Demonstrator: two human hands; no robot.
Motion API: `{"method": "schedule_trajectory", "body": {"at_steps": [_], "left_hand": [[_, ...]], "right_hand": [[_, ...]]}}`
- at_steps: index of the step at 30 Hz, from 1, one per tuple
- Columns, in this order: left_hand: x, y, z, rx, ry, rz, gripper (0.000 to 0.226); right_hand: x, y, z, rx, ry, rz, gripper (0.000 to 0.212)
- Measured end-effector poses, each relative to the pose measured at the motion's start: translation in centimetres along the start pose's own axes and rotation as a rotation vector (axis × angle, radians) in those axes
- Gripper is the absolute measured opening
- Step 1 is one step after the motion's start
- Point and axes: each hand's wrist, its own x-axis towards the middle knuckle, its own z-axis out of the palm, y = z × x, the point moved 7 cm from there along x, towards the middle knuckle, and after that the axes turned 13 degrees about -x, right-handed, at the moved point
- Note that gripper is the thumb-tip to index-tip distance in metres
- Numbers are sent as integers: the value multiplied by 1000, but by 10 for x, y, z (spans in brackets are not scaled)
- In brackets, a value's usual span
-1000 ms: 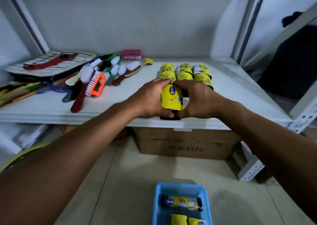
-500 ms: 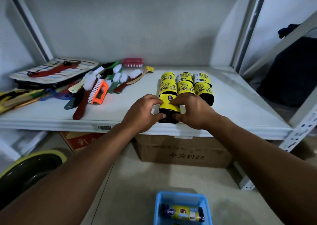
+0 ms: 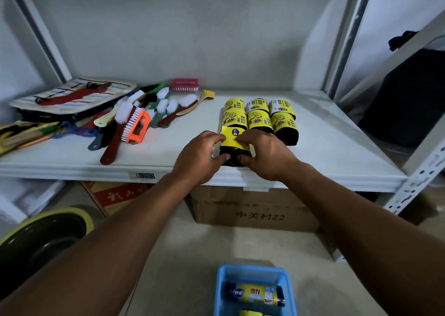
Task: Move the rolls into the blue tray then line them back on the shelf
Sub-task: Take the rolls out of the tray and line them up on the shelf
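Both hands are gripping one roll - a cylinder of black plastic film with a glossy yellow paper band. It is lying near the front edge of the smooth white shelf. The left hand is curling round its left side and the right hand round its right side, with both thumbs pressing on the dark near end. Just behind it, the other rolls are lying in three short rows, touching each other.

On the floor, nearer, a rectangular blue tray of plastic is holding a labelled roll lying crosswise, and a yellow one is showing at the picture's edge.

On the left part of the shelf a heap of brushes is lying - white bristles, one orange handle. Under the shelf a brown cardboard box is standing, and a dark bowl with a yellow rim is sitting at the near left.
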Motion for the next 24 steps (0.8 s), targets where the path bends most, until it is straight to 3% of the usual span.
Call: {"method": "schedule_trajectory", "body": {"at_steps": [4, 6, 10, 12, 15, 20, 22, 24], "left_hand": [[-13, 28, -9, 136, 67, 173, 76], [-32, 58, -14, 235, 133, 306, 73], [-93, 121, -6, 153, 241, 573, 47], [-129, 130, 20, 53, 203, 587, 35], [-174, 91, 79, -69, 14, 339, 25], [-257, -27, 183, 62, -480, -187, 26], [-287, -55, 209, 141, -629, -272, 33], [-305, -66, 228, 172, -711, -273, 39]], "right_hand": [[-17, -5, -19, 74, 65, -6, 75], [-42, -8, -30, 90, 136, 1, 77], [-118, -17, -45, 79, 373, -53, 43], [-154, -21, -31, 91, 401, -41, 29], [-193, -13, 37, 78, 164, 57, 22], [-276, 7, 172, 18, -606, 296, 39], [-303, 1, 205, -28, -799, 283, 42], [-319, -7, 228, -48, -889, 264, 44]]}}
